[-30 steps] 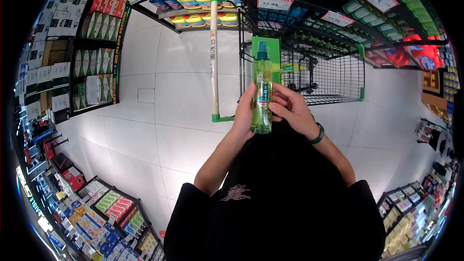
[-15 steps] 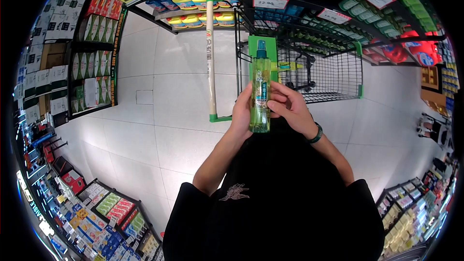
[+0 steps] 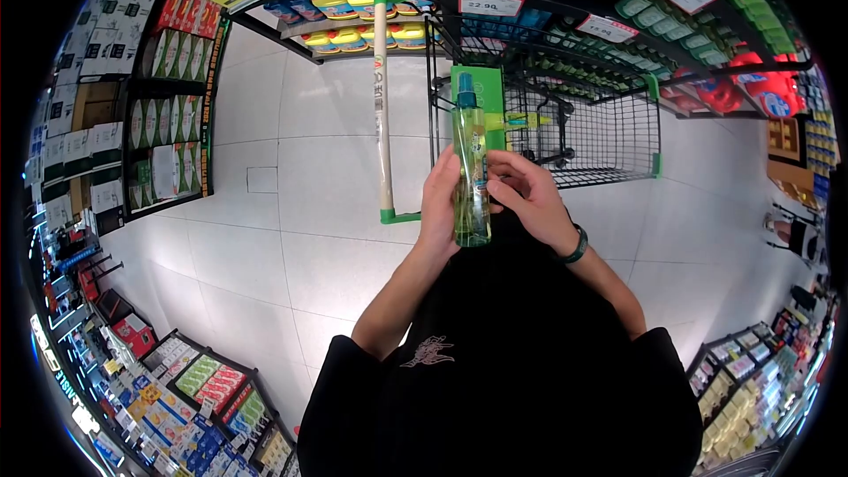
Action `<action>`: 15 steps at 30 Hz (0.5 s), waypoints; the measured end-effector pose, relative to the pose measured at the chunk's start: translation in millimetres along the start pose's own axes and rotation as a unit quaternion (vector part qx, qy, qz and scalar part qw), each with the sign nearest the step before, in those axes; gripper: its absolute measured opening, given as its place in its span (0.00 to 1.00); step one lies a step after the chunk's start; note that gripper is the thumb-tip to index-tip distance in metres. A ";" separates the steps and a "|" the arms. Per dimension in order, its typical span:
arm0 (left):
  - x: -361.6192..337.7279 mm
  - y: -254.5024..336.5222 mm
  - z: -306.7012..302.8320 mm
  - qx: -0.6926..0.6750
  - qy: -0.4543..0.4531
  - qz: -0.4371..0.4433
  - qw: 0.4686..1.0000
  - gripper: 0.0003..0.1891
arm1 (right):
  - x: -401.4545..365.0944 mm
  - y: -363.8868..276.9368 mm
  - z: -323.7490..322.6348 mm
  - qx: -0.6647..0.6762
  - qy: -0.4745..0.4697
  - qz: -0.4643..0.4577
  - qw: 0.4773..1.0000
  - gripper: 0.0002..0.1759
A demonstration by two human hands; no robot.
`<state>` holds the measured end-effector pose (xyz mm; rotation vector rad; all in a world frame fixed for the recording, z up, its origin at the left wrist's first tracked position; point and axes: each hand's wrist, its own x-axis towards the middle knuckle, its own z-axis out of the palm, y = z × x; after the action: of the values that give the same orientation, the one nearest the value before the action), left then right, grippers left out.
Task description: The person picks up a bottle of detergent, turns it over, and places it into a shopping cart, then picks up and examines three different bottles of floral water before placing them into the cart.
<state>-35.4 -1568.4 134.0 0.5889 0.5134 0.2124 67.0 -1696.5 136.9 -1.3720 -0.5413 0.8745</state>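
A green transparent spray bottle (image 3: 471,185) with a dark teal cap stands upright between my two hands, in front of my chest. My left hand (image 3: 439,199) wraps the bottle's left side, its fingers partly hidden behind it. On the right side, my right hand (image 3: 527,194) holds the bottle with thumb and fingers. The bottle's label is turned to the right and shows only in part. Just beyond the bottle is the green panel (image 3: 491,93) of a shopping cart.
The black wire shopping cart (image 3: 609,128) is ahead to the right, its long handle (image 3: 381,115) to the left. Shelves with yellow-capped bottles (image 3: 340,0) and green bottles (image 3: 662,22) stand ahead. A box shelf (image 3: 168,132) is at left, and display stands (image 3: 216,380) are behind.
The bottle has turned about its upright axis, so its label now faces more to the right. Its top leans slightly further left. Both hands stay around it.
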 end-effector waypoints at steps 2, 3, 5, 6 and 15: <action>-2.3 4.6 4.5 0.065 0.005 0.014 0.998 0.24 | -1.7 -3.6 -3.1 0.021 -0.008 0.038 0.999 0.20; -2.0 5.4 4.0 0.065 0.004 0.015 0.998 0.24 | -1.7 -2.6 -4.9 0.021 -0.009 0.036 0.999 0.20; -1.9 7.2 3.2 0.067 -0.023 -0.001 0.997 0.24 | -2.1 1.1 -7.8 0.034 -0.013 0.035 0.999 0.19; -2.4 7.5 5.3 0.067 -0.023 0.000 0.997 0.24 | -2.4 0.6 -8.6 0.033 -0.013 0.035 0.999 0.19; -11.9 19.9 20.2 0.193 -0.028 -0.013 0.981 0.30 | -2.5 2.5 -13.5 0.098 -0.016 0.046 0.994 0.16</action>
<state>-36.0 -1565.8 164.6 0.9637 0.5118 0.0689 75.5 -1706.7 132.7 -1.2127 -0.4076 0.9999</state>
